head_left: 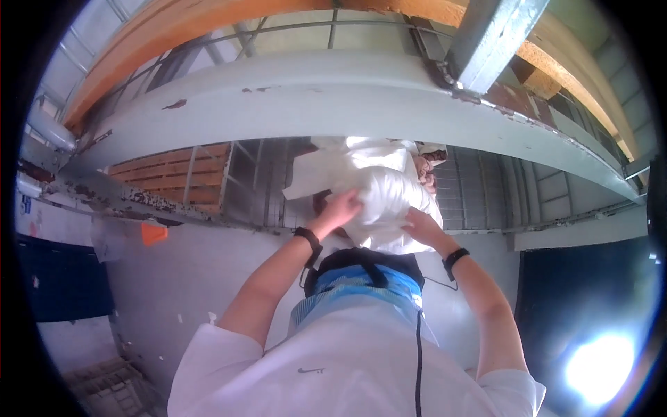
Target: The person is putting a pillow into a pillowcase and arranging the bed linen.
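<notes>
A: Hand positions?
B: Left grip at the left side of the white cloth; right grip at its lower right. Bulk of the cloth lies between the two grips and extends beyond them.

A: State of each grip?
B: Left: fingers partly extended against the cloth, blurred; cannot tell whether fabric is pinched. Right: fingers bent, tips at the cloth; cannot tell whether they close on a fold.

A: Form of the cloth?
B: Bunched, rounded and creased between the grips. A loose flap reaches out beyond the left grip.

A: Surroundings?
B: Brownish patterned cloth beyond the right grip, against the white one. Metal grid right of the right grip. Wooden slats well left of the left grip, with an orange piece nearer the body; kind unclear. Grey beam, paint chipped, crosses beyond both grips.

A: Nearer the body?
B: Left wristband and right wristband, both dark, each just behind its grip. White shirt further back; black cable runs along it.
</notes>
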The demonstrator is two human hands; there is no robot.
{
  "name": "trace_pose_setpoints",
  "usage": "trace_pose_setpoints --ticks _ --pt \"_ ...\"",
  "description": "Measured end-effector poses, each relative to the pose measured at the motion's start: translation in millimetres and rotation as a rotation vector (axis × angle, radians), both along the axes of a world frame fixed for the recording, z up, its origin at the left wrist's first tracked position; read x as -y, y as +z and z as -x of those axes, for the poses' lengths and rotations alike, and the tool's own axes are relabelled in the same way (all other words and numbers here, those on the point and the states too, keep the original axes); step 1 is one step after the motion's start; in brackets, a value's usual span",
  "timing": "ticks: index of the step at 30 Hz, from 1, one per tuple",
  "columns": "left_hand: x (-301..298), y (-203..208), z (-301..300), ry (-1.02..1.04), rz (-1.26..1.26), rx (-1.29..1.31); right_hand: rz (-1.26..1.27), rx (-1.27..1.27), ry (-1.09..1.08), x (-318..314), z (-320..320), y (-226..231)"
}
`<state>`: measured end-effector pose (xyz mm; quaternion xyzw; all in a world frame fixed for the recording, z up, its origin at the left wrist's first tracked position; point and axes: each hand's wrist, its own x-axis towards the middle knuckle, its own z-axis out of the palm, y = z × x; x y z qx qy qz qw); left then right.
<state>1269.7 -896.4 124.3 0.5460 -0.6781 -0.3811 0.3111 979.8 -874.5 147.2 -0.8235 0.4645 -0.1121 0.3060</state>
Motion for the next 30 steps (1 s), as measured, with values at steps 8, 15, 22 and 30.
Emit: trace_pose_setpoints --ticks 8,15,22,30 --pt "-7 -2 56 -0.433 0.303 0.351 -0.035 0.049 -0.037 -28 -10 -30" --pt "-10 -29 74 -0.571 -0.010 0.693 -0.114 0.187 0.041 -50 -49 -27" --pt "-31 -84 54 -0.527 -0.954 -0.052 -0.269 0.117 -0.097 -36 -45 -39" --pt "-46 -40 47 -0.699 -0.384 0.019 -0.580 0.378 -0.375 -21 -49 -33"
